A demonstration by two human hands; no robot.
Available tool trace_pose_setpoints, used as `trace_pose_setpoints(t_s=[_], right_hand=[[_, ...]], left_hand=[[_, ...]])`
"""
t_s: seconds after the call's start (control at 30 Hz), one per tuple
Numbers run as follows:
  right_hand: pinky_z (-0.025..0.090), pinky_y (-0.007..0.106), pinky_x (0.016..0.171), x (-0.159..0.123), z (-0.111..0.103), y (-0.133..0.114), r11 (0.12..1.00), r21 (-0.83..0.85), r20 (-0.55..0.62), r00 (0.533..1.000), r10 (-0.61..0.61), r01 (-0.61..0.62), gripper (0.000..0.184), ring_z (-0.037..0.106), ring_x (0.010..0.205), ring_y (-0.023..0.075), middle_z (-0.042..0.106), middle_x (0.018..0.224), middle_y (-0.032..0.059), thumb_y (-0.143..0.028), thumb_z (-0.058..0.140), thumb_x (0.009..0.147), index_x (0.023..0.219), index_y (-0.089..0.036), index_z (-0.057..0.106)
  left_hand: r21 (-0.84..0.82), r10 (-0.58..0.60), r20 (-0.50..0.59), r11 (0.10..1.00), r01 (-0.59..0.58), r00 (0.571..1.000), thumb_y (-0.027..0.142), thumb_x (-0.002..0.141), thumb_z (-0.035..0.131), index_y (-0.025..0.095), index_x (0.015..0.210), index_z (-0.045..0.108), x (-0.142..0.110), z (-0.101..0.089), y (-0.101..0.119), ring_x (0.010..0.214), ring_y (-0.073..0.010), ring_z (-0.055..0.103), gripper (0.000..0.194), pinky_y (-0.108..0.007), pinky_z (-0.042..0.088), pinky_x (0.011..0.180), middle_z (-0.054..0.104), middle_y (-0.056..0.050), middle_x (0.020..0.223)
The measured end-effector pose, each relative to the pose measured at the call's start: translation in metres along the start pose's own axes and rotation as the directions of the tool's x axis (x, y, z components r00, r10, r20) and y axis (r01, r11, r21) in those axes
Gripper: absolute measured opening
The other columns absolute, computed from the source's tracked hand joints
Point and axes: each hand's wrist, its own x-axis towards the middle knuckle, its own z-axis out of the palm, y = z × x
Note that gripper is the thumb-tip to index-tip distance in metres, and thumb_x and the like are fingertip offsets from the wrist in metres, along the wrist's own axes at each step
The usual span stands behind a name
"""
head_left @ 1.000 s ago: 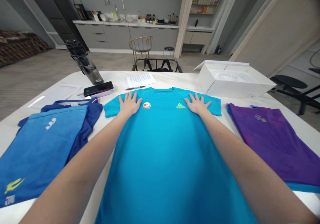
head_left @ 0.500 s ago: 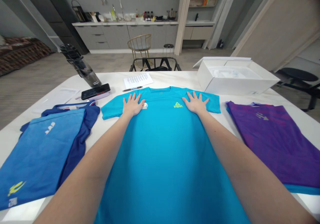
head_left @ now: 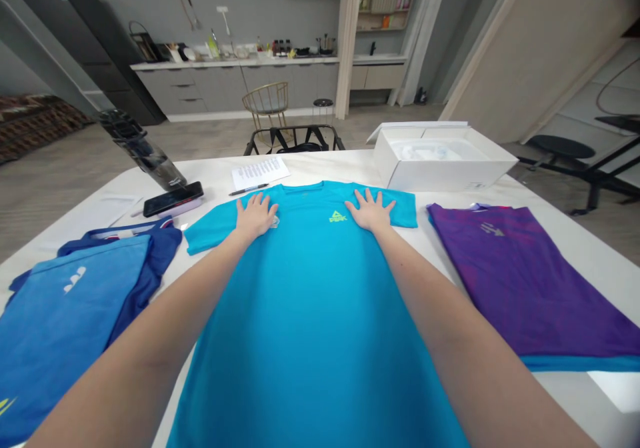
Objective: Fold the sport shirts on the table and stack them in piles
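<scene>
Open palms, no grip: L hand point(head_left: 257, 216) & R hand point(head_left: 371, 211) lie flat on teal sports tee point(head_left: 310, 315) near collar, on white table point(head_left: 575, 275). Looks soft, light, slippery; pinch at shoulders or hem.

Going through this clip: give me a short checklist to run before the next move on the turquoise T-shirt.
Left hand flat on the turquoise T-shirt: ok.
Right hand flat on the shirt: ok.
Left sleeve and right sleeve spread flat: ok.
Chest crest uncovered: not ok, the left hand overlaps it.
Purple shirt apart from the turquoise one: ok.
Hem straight: cannot tell, it runs out of view.
</scene>
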Motion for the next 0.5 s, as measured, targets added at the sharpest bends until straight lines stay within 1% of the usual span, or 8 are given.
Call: trace_pose_setpoints(t_s=[0.07,0.1,0.17,0.2,0.27,0.33,0.37,0.5], right_hand=[[0.002,0.079,0.116,-0.002,0.0,-0.001,1.0,0.008,-0.011,1.0,-0.002,0.002,0.082,0.005,0.158,0.0435,0.012,0.175,0.002,-0.078,0.008,0.096,0.167,-0.039,0.02],[0.003,0.079,0.116,-0.003,0.0,-0.002,1.0,0.015,-0.016,1.0,-0.002,0.002,0.08,0.006,0.157,0.0432,0.013,0.175,0.0024,-0.077,0.008,0.097,0.166,-0.039,0.02],[0.008,0.076,0.117,-0.006,-0.001,-0.001,0.999,0.042,-0.049,0.999,-0.006,0.008,0.077,0.01,0.157,0.0416,0.019,0.174,0.0034,-0.072,0.008,0.1,0.166,-0.037,0.025],[0.013,0.074,0.117,-0.008,-0.003,0.002,0.998,0.055,-0.082,0.997,-0.011,0.016,0.074,0.016,0.155,0.0404,0.024,0.172,0.0048,-0.069,0.009,0.102,0.164,-0.035,0.032],[0.026,0.066,0.115,-0.009,-0.009,0.014,0.998,0.06,-0.166,0.986,-0.026,0.037,0.068,0.031,0.148,0.0379,0.039,0.165,0.0104,-0.058,0.014,0.105,0.154,-0.027,0.05],[0.035,0.059,0.109,-0.008,-0.019,0.034,0.999,0.012,-0.242,0.969,-0.037,0.041,0.059,0.044,0.136,0.0362,0.054,0.151,0.0176,-0.045,0.021,0.107,0.139,-0.02,0.062],[0.036,0.057,0.107,-0.006,-0.025,0.046,0.999,-0.026,-0.264,0.964,-0.033,0.027,0.054,0.047,0.131,0.036,0.059,0.143,0.0203,-0.038,0.024,0.107,0.134,-0.017,0.066],[0.032,0.058,0.105,0.002,-0.045,0.095,0.981,-0.162,-0.281,0.958,0.057,-0.106,0.051,0.047,0.127,0.0373,0.064,0.13,0.0228,-0.019,0.025,0.103,0.126,-0.016,0.07]], left_hand=[[-0.042,0.069,-0.107,0.996,-0.074,0.992,0.046,0.104,0.033,0.018,0.144,0.056,0.01,-0.003,0.031,0.145,-0.0348,0.044,0.054,-0.057,0.033,0.12,0.051,-0.018,0.155],[-0.078,0.108,-0.123,0.99,-0.118,0.987,0.042,0.103,0.038,0.017,0.141,0.058,0.017,-0.004,0.049,0.139,-0.0337,0.05,0.05,-0.051,0.039,0.116,0.056,-0.018,0.148],[-0.189,0.229,-0.088,0.952,-0.242,0.97,0.036,0.101,0.046,0.017,0.138,0.059,0.034,-0.002,0.09,0.126,-0.029,0.06,0.044,-0.041,0.047,0.108,0.065,-0.016,0.134],[-0.25,0.295,-0.058,0.921,-0.3,0.954,0.033,0.1,0.048,0.018,0.138,0.058,0.044,-0.001,0.11,0.119,-0.0272,0.064,0.043,-0.038,0.049,0.105,0.069,-0.013,0.127],[-0.339,0.376,-0.01,0.87,-0.357,0.926,0.032,0.099,0.05,0.02,0.139,0.058,0.063,0.004,0.147,0.107,-0.0258,0.068,0.042,-0.036,0.051,0.098,0.073,-0.01,0.112],[-0.382,0.395,0.025,0.853,-0.356,0.918,0.032,0.099,0.051,0.021,0.138,0.059,0.081,0.009,0.176,0.102,-0.0259,0.069,0.041,-0.035,0.052,0.095,0.075,-0.009,0.105],[-0.399,0.386,0.048,0.853,-0.337,0.921,0.032,0.099,0.051,0.021,0.138,0.059,0.089,0.013,0.186,0.101,-0.0256,0.07,0.041,-0.034,0.051,0.094,0.076,-0.009,0.103],[-0.428,0.261,0.136,0.886,-0.181,0.956,0.03,0.102,0.045,0.022,0.143,0.055,0.111,0.026,0.207,0.103,-0.0252,0.071,0.043,-0.034,0.051,0.096,0.077,-0.01,0.103]])
